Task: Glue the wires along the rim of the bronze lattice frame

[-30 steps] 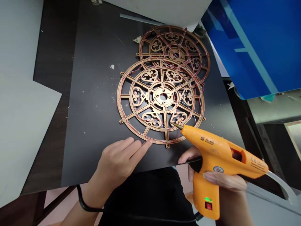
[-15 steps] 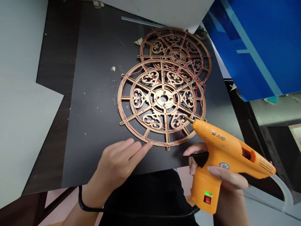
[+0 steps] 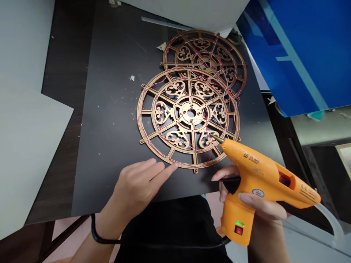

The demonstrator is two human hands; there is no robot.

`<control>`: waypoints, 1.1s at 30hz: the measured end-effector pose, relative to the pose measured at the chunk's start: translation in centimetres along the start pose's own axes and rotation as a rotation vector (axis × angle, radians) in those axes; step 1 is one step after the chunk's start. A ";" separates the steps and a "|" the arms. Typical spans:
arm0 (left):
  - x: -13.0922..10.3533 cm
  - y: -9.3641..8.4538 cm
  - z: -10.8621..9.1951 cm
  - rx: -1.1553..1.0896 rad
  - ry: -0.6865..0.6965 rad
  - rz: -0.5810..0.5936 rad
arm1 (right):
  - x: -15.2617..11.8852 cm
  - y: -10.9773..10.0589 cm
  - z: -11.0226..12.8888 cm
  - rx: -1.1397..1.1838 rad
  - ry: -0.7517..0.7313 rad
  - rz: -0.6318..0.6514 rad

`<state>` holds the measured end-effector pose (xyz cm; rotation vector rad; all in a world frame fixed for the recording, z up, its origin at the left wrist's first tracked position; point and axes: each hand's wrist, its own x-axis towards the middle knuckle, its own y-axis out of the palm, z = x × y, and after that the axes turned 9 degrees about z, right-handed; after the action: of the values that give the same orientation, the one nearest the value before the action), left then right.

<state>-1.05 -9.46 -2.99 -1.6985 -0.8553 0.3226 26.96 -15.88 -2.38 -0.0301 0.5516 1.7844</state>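
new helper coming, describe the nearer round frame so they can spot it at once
On the dark work surface, find the left hand. Its index fingertip is at the near rim of the nearer frame, a gold-brown wheel with open scrollwork. Unlike the farther frame, partly hidden behind it, this one shows almost its full circle.

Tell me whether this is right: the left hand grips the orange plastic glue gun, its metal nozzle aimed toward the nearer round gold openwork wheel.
Wrong hand: the head view shows the right hand gripping the orange plastic glue gun, its metal nozzle aimed toward the nearer round gold openwork wheel.
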 end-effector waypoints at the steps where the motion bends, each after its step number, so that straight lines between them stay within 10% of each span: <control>1: 0.0 0.0 0.0 0.000 -0.001 -0.001 | 0.0 0.1 0.0 0.003 0.004 0.001; 8: 0.1 -0.3 0.0 -0.003 0.026 0.009 | 0.4 1.9 0.6 -0.022 -0.019 -0.128; 33: -0.1 0.5 0.2 -0.039 0.019 -0.039 | 0.8 0.7 0.8 -0.049 -0.065 0.069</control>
<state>-1.07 -9.46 -3.51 -1.7164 -0.8841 0.2644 26.34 -14.99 -1.68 0.0129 0.4672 1.8595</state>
